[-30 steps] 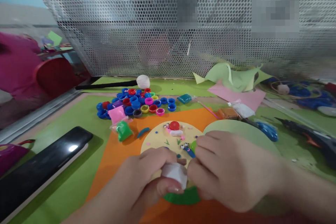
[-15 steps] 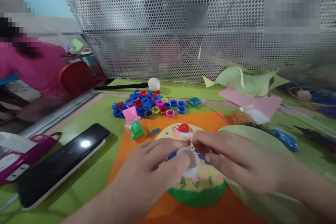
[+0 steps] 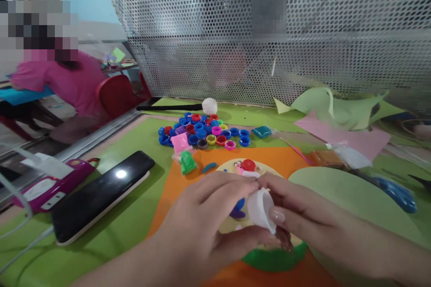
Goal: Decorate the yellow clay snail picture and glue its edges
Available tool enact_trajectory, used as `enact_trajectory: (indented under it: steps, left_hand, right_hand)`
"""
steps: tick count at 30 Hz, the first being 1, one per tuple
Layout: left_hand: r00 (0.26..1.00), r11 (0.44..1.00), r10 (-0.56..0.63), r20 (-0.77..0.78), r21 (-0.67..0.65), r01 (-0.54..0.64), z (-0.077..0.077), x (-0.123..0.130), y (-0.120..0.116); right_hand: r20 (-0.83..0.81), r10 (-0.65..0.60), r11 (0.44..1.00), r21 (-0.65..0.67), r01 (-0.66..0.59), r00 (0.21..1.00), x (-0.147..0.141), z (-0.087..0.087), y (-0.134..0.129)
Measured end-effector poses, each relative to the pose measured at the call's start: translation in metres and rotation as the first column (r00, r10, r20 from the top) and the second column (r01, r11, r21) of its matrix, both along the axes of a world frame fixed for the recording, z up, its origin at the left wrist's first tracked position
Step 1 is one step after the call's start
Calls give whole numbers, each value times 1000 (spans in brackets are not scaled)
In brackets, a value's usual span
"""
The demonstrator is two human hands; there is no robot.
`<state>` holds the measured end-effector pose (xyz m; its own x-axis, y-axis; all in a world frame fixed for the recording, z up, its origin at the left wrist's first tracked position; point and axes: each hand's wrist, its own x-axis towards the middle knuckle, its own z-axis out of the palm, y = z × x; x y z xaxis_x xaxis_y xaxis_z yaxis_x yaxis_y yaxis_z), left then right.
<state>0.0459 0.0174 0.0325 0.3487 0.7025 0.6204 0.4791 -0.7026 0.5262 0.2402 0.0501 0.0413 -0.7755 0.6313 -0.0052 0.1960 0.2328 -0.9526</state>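
Observation:
A small white cup (image 3: 258, 209), tilted with its opening to the right, is held between both hands. My left hand (image 3: 208, 210) grips it from the left, thumb underneath and fingers over the top. The fingers and thumb of my right hand (image 3: 299, 213) are on its right rim. Below the hands lies a round cream disc (image 3: 230, 165) with a green lower edge (image 3: 276, 258), a red round piece (image 3: 248, 165) and blue shapes (image 3: 238, 208). Part of the disc is hidden by the hands. It rests on an orange sheet (image 3: 168, 197).
Coloured bottle caps (image 3: 201, 132) lie behind, beside pink (image 3: 181, 142) and green (image 3: 187, 163) packets. A black phone (image 3: 104, 195) lies left, a pale green disc (image 3: 350, 197) and blue-handled scissors (image 3: 397, 192) right. A person in pink (image 3: 74, 76) sits far left.
The white cup has been raised off the disc and tipped sideways. My right hand has closed in on its rim. The view has shifted, so the surroundings appear further right.

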Motion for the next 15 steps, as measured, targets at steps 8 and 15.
enact_trajectory:
  steps: [8,15]
  left_hand:
    - [994,933,-65,-85,-359,30,10,-6,-2]
    - [978,955,-169,-126,-267,130,1,1,1]
  right_hand:
    - [129,-288,344,939,-23,949,1,15,-3]
    - [210,-233,494,867,-71,949,-8,14,-16]
